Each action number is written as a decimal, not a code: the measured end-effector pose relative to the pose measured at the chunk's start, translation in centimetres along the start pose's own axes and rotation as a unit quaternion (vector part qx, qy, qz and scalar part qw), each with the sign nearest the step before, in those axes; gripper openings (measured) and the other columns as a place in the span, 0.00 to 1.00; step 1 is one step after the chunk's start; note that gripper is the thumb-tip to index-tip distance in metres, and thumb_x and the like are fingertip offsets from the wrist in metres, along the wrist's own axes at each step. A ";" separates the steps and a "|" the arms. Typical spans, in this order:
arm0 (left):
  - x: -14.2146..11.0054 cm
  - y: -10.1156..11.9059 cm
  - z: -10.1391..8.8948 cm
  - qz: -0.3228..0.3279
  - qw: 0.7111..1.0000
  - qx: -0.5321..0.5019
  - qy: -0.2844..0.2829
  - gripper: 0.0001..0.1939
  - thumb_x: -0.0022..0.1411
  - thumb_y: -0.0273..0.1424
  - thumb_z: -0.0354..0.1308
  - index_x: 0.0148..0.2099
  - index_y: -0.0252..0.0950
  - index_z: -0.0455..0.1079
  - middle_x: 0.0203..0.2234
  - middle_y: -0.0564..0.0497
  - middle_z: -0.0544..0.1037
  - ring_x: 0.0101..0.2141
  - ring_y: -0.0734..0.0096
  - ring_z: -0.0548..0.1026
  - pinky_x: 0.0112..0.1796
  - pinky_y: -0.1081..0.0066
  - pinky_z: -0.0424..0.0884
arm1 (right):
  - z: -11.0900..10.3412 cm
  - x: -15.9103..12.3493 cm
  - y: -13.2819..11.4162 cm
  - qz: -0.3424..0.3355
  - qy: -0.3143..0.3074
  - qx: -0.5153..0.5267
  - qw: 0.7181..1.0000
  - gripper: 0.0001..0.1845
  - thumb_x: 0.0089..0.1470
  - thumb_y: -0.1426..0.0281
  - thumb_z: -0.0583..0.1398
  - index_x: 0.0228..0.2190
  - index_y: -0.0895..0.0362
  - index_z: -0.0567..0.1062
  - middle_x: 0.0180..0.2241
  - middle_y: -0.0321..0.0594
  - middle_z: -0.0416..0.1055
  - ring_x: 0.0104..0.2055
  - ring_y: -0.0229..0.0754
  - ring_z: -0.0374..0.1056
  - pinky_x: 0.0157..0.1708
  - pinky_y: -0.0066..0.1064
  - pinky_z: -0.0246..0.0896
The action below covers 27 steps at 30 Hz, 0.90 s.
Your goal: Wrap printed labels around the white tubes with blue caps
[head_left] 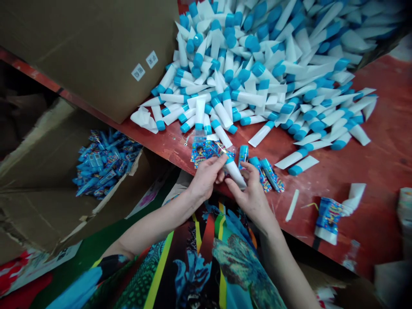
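My left hand [207,174] pinches a small clear printed bag [206,151] at the red table's near edge. My right hand [249,189] grips a white tube with a blue cap [234,169], its capped end at the mouth of the bag. Both hands are closed and nearly touch. Just right of them lie three bagged tubes [262,169] on the table. A big heap of white tubes with blue caps [267,64] fills the table behind.
A red table [386,163] carries a cardboard box [96,47] at the back left. Below on the left an open carton [48,201] holds bagged tubes [103,163]. A stack of printed bags [328,219] lies at the right, near loose white strips.
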State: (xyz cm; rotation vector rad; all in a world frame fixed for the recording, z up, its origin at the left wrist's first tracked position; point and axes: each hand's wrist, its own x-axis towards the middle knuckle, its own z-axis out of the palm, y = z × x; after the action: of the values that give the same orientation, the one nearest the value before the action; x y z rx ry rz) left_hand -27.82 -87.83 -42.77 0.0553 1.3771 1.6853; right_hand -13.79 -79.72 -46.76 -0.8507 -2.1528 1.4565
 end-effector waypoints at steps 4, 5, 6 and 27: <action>0.1 -0.1 -0.4 0.007 0.998 0.020 -0.063 0.22 0.67 0.42 0.77 0.30 0.36 0.73 0.15 0.57 0.66 0.18 0.80 0.60 0.23 0.76 0.51 | -0.8 -0.3 0.2 -0.003 -0.014 0.041 0.999 0.29 0.77 0.50 0.59 0.67 0.56 0.69 0.34 0.38 0.81 0.30 0.49 0.76 0.31 0.41 0.75; 0.0 -0.2 -0.4 -0.002 0.996 0.026 -0.086 0.22 0.65 0.44 0.78 0.31 0.35 0.74 0.15 0.56 0.66 0.18 0.80 0.61 0.23 0.75 0.51 | -0.9 -0.2 0.1 -0.009 0.000 0.031 0.999 0.29 0.77 0.51 0.59 0.67 0.56 0.70 0.34 0.38 0.81 0.30 0.49 0.77 0.31 0.41 0.75; -0.1 -0.3 -0.3 -0.010 0.994 0.028 -0.106 0.22 0.63 0.45 0.79 0.31 0.35 0.75 0.15 0.56 0.67 0.18 0.80 0.61 0.23 0.75 0.51 | -1.0 0.0 -0.1 -0.018 0.016 0.017 1.000 0.29 0.77 0.51 0.60 0.66 0.56 0.71 0.36 0.40 0.82 0.32 0.50 0.78 0.33 0.41 0.77; -0.2 -0.9 1.3 -0.012 0.986 -0.011 -0.165 0.32 0.54 0.58 0.81 0.22 0.38 0.73 0.13 0.53 0.65 0.16 0.80 0.57 0.21 0.74 0.47 | 0.3 0.1 0.6 0.074 0.033 0.209 0.974 0.26 0.70 0.42 0.68 0.50 0.49 0.71 0.23 0.28 0.72 0.19 0.41 0.64 0.17 0.30 0.58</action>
State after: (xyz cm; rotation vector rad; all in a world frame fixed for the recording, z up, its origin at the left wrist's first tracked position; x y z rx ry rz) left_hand -26.42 -87.07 -42.87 0.2911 1.1044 1.5878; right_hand -13.90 -79.64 -47.38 -0.8970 -1.6712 1.8403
